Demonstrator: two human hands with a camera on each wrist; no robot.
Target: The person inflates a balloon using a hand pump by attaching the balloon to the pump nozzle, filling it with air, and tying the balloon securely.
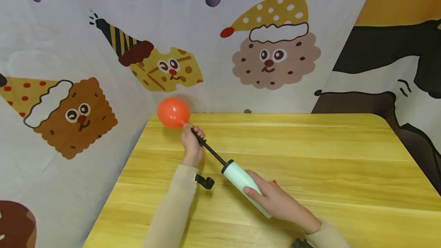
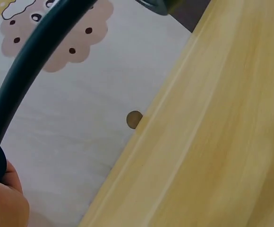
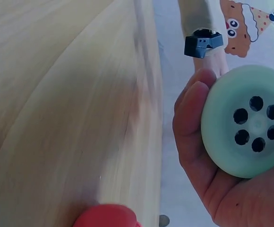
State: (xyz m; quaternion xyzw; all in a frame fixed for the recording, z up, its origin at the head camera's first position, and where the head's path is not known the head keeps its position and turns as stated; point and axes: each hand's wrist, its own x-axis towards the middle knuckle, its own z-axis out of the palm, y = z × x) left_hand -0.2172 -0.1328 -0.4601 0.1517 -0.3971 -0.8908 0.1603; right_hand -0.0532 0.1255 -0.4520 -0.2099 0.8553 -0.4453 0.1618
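A small inflated orange-red balloon (image 1: 173,112) sits at the far left, its neck running into the fingers of my left hand (image 1: 192,144). That hand holds the neck against the black front end of a hand balloon pump (image 1: 242,181). The pump's black rod (image 1: 214,153) is drawn out between the hands; it fills the upper left of the left wrist view as a dark tube (image 2: 28,71). My right hand (image 1: 275,198) grips the mint-green barrel. In the right wrist view the barrel's end cap (image 3: 257,163) shows several round holes. Fingers hide the nozzle.
Beneath the hands lies a yellow wood-grain table (image 1: 310,144). A red object (image 3: 106,217) lies on it, mostly hidden behind the right hand in the head view. A cartoon-printed cloth (image 1: 220,56) hangs along the back and left edges. Black camera mounts (image 1: 205,181) stick out from the wrists.
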